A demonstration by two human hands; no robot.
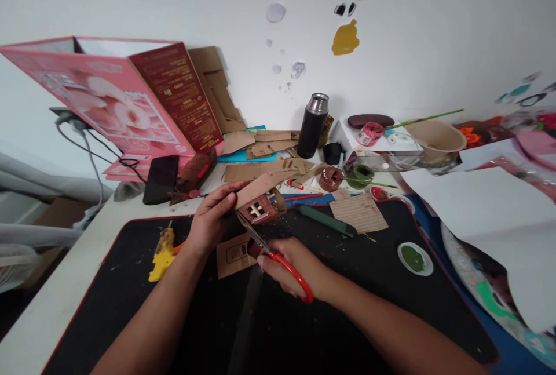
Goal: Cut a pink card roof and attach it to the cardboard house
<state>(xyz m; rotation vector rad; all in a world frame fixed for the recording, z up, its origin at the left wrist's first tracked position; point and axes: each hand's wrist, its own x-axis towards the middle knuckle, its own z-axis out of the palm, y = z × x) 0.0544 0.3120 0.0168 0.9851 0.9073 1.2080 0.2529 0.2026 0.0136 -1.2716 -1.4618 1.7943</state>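
Note:
Above the black mat, my left hand (216, 215) grips a small cardboard house (259, 210) by its roof, thumb on top. The house has a brown wall with a cross-barred window and a plain roof panel. My right hand (293, 268) is closed round red-handled scissors (292, 273), whose blades point up and left to the lower edge of the house by my left fingers. Whether the blades touch it I cannot tell. A small dark piece also shows by my right fingers. Below the house lies a cardboard piece (230, 256) with a printed mark.
A yellow glue gun (163, 256) lies left on the mat. Behind are a green cutter (325, 220), a corrugated piece (359, 213), paint jars (330, 179), cardboard scraps (273, 146) and a black flask (313, 126). A green paint dish (414, 258) sits right; a phone (160, 179) lies left.

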